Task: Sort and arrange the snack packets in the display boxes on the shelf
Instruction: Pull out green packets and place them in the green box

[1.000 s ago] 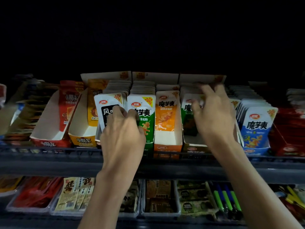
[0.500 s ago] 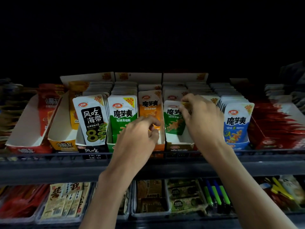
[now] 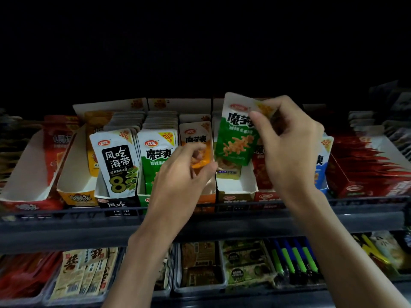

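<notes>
The green packet (image 3: 235, 138) is hanging in the air above the brown-fronted display box (image 3: 235, 197), its lower edge just over the packets left inside. Half a second ago it was standing low in that box, upright against the row behind it; now it is tilting a little. The right hand (image 3: 287, 147) is pinching the packet's upper right corner between thumb and curled fingers, having risen with it from the box's mouth to the level of the back cards.

The left hand (image 3: 180, 174) is staying where it was, in front of the orange packet (image 3: 195, 135), fingers curled with the tips drawn close to the thumb. Whether it is holding anything cannot be told.

To the left, the green-and-white packets (image 3: 158, 152) and the black-and-white packet (image 3: 115, 161) are standing upright in their boxes as before. To the right, a blue packet (image 3: 321, 158) is showing past the right wrist.

All these boxes are sitting side by side along the front edge of the shelf (image 3: 66, 221). Trays (image 3: 200, 285) of other goods are lying on the level beneath.
</notes>
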Demonstrator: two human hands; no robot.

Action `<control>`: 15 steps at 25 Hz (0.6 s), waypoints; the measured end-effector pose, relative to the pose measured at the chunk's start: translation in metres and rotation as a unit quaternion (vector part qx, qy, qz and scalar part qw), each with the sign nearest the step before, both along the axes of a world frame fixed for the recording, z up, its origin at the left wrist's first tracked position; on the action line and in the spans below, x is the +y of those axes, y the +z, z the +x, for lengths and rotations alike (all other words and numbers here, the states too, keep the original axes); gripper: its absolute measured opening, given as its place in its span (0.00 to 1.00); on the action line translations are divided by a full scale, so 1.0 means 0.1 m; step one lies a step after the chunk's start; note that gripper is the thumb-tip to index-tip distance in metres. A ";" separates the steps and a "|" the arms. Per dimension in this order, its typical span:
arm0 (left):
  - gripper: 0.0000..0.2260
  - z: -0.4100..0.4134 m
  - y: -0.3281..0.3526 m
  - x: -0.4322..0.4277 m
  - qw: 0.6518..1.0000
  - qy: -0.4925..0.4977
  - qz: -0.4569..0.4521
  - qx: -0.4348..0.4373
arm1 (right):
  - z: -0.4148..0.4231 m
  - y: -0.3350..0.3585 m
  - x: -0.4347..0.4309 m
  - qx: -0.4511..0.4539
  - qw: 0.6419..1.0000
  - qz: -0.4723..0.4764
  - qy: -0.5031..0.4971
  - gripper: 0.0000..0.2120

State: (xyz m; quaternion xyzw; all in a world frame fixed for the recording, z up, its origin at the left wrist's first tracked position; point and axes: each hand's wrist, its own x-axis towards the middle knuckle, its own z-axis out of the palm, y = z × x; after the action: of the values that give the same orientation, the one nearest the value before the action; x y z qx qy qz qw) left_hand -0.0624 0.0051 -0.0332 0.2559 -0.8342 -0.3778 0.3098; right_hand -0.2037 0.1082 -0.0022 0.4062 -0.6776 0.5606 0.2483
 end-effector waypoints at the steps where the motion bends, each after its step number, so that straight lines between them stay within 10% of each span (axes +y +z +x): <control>1: 0.16 0.01 0.02 0.01 1.000 -0.004 0.009 0.010 | 0.04 0.04 0.01 -0.010 1.000 -0.018 0.023 0.07; 6: 0.04 0.04 0.07 0.02 0.992 -0.077 0.076 0.061 | 0.13 0.08 -0.03 -0.156 0.979 -0.012 0.130 0.06; 15: 0.13 0.12 0.10 -0.06 0.976 -0.151 0.122 0.099 | 0.15 0.08 -0.08 -0.369 0.898 0.015 0.240 0.07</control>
State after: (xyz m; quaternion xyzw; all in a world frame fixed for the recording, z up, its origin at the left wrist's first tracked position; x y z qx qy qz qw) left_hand -0.0508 -0.0012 -0.0232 0.1245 -0.7761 -0.5426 0.2963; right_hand -0.1890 0.1002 0.0061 0.3242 -0.6108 0.7027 -0.1676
